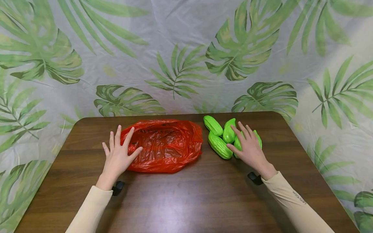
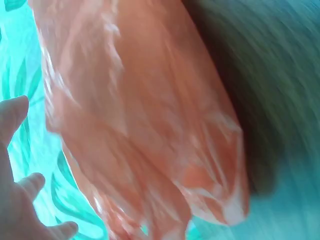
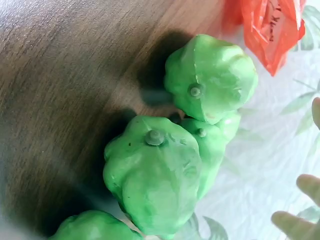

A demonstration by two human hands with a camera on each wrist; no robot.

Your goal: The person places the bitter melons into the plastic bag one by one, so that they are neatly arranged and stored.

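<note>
A red plastic bag (image 1: 167,165) lies on the table with its mouth spread wide; in the left wrist view the bag (image 2: 135,100) looks blurred. My left hand (image 1: 118,157), fingers straight and spread, is at the bag's left edge; whether it touches the film I cannot tell. Several bright green, ribbed vegetables, like bitter melons (image 1: 220,145), lie clustered right of the bag. Over the right part of that cluster hovers my right hand (image 1: 252,150), fingers apart, partly hiding some of them. The right wrist view shows the stem ends of the melons (image 3: 152,175), apart from the fingers (image 3: 295,225).
The brown wooden table (image 1: 186,204) has rounded far corners. Behind it hangs a pale cloth (image 1: 180,32) printed with green leaves. Black wrist straps or mounts sit under both wrists.
</note>
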